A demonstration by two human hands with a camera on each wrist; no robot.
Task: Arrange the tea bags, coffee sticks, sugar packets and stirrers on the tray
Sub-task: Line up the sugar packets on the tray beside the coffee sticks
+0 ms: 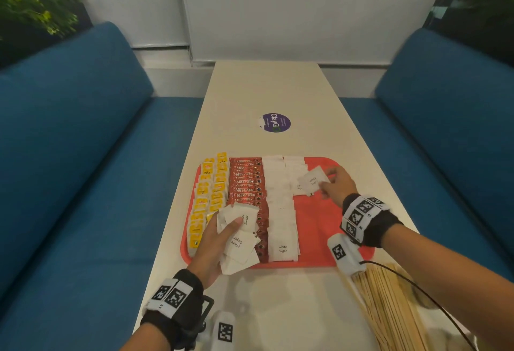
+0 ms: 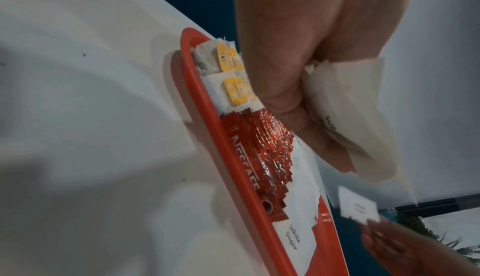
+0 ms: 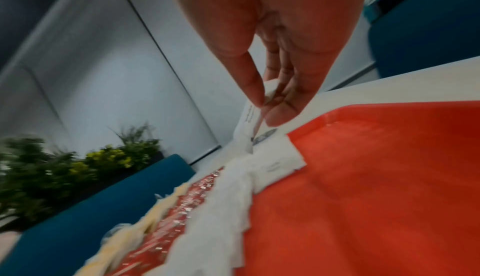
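A red tray (image 1: pixel 314 228) lies on the white table, holding rows of yellow tea bags (image 1: pixel 207 197), red coffee sticks (image 1: pixel 247 183) and white sugar packets (image 1: pixel 281 217). My left hand (image 1: pixel 219 236) grips a bunch of sugar packets (image 1: pixel 239 242) above the tray's near left part; the bunch (image 2: pixel 345 120) shows in the left wrist view too. My right hand (image 1: pixel 336 186) pinches one sugar packet (image 1: pixel 313 181) over the far right of the tray, just above a short second column of packets (image 3: pixel 275 163). The pinched packet (image 3: pixel 249 124) hangs edge-on between thumb and fingers.
A bundle of wooden stirrers (image 1: pixel 389 303) lies on the table near the tray's near right corner, with a black cable (image 1: pixel 417 286) crossing it. The tray's right part (image 3: pixel 376 177) is bare red. Blue benches (image 1: pixel 83 155) flank the table. A purple sticker (image 1: pixel 276 123) sits mid-table.
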